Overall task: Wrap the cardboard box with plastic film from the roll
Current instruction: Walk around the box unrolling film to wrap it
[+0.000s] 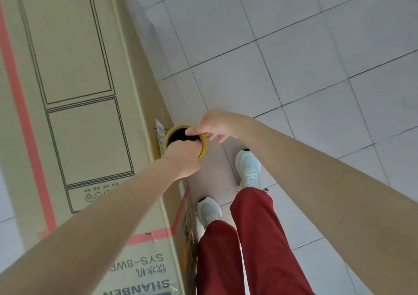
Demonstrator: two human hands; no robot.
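A tall cardboard box with printed outlines and red tape fills the left of the head view. Against its right side stands the film roll, seen end-on as a yellow-rimmed tube with a dark hollow core. My left hand grips the near rim of the roll, with fingers curled into the core. My right hand pinches the far rim of the roll, its thumb pointing into the opening. The film itself is too clear to make out on the box.
Pale tiled floor spreads to the right of the box. My feet in light sneakers and red trousers stand on a pinkish sheet right beside the box's corner.
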